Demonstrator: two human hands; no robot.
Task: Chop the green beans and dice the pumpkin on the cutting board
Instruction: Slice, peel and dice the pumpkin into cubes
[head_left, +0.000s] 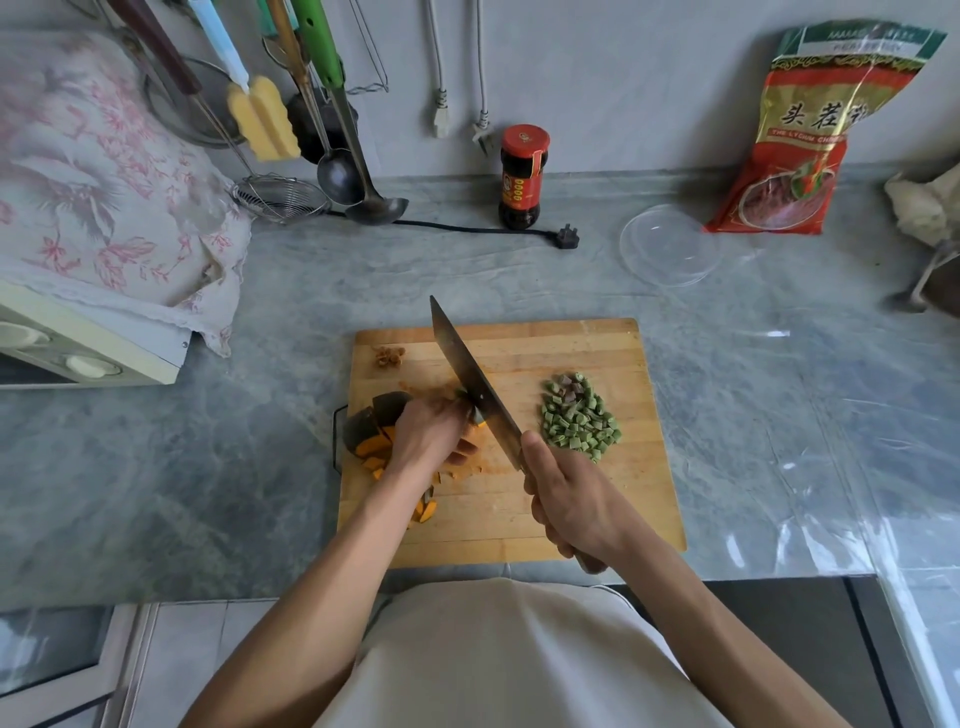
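A wooden cutting board (571, 348) lies on the grey counter. A pile of chopped green beans (579, 415) sits on its right half. At the board's left edge lies a dark-skinned pumpkin chunk (371, 423) with orange flesh, cut into slices, and a few loose orange pieces (427, 510) lie nearer to me. My left hand (434, 436) holds down pumpkin slices with curled fingers. My right hand (571, 506) grips the handle of a large knife (475, 387). The blade rests against my left fingers, its edge on the pumpkin.
A small heap of pumpkin scraps (388, 356) sits at the board's far left corner. Behind the board are a dark sauce jar (523, 176), a black plug and cord (566, 236), a clear plastic lid (670, 244) and a red food bag (815, 130). A cloth-covered appliance (104, 208) stands left.
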